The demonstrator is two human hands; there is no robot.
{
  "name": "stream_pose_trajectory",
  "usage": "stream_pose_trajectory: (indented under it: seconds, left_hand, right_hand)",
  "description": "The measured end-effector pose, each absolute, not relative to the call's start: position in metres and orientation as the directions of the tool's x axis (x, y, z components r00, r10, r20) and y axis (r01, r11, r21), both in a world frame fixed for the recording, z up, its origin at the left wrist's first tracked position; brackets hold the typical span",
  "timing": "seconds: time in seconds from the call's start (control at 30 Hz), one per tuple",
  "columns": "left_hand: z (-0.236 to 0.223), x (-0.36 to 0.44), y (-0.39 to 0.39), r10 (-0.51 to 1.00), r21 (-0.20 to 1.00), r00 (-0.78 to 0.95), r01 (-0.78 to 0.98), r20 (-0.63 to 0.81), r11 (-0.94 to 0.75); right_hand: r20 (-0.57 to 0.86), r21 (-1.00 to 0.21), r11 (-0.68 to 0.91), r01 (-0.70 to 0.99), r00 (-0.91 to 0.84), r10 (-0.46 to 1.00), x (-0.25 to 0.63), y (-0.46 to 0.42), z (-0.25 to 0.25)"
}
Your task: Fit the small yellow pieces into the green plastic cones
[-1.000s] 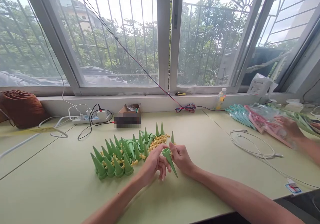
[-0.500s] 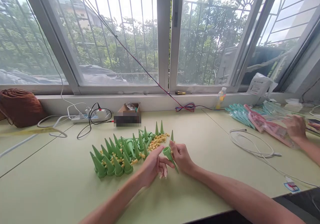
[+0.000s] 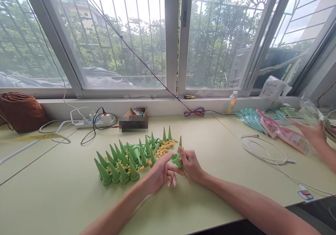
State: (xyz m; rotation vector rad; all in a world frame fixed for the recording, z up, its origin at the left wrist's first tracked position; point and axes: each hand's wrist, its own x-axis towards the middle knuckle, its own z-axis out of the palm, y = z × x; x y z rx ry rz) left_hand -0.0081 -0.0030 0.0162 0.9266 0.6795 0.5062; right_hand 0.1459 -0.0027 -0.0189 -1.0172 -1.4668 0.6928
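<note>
A hollow green cone (image 3: 176,160) lies tilted between my two hands, its round open end toward me. My left hand (image 3: 162,173) pinches the rim with the thumb and supports it with the index finger; the other fingers are curled. My right hand (image 3: 191,163) is closed against the cone's side, where a bit of a small yellow piece (image 3: 181,159) shows at the fingertips. The cone's tip is mostly hidden by that hand. Just behind stands another green cone (image 3: 180,141). To the left are rows of upright green cones (image 3: 124,175) and a heap of small yellow pieces (image 3: 165,147).
A power strip (image 3: 86,123) with cables and a small cardboard box (image 3: 134,119) stand along the sill. A white cable (image 3: 265,151) lies coiled at right. Beyond it are bagged pink and teal items (image 3: 278,132) and a co-worker's hand (image 3: 316,135). A bottle (image 3: 232,102) stands behind.
The cone between my hands has turned slightly, and its tip shows less below my right hand. At far right the co-worker's hand has shifted and a clear plastic bag is raised there.
</note>
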Motion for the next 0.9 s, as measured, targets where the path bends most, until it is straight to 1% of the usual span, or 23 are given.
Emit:
stream_pose_trajectory:
  seconds: [0.43, 0.63, 0.9]
  left_hand:
    - [0.0125, -0.0059, -0.0042, 0.773, 0.908, 0.598, -0.171, -0.214, 0.383]
    - [0.0145, -0.0074, -0.0041, 0.782, 0.916, 0.594, -0.180, -0.189, 0.358]
    - [0.0157, -0.0069, -0.0034, 0.769, 0.917, 0.604, -0.155, -0.207, 0.368]
  right_hand:
    - [0.448, -0.875, 0.430, 0.222, 0.033, 0.894, 0.1467, -0.0015, -0.0163]
    - [0.434, -0.885, 0.424, 0.191, 0.011, 0.901, 0.1462, -0.0037, -0.0132]
    - [0.436, -0.882, 0.433, 0.185, -0.025, 0.899, 0.1459, -0.0043, -0.0142]
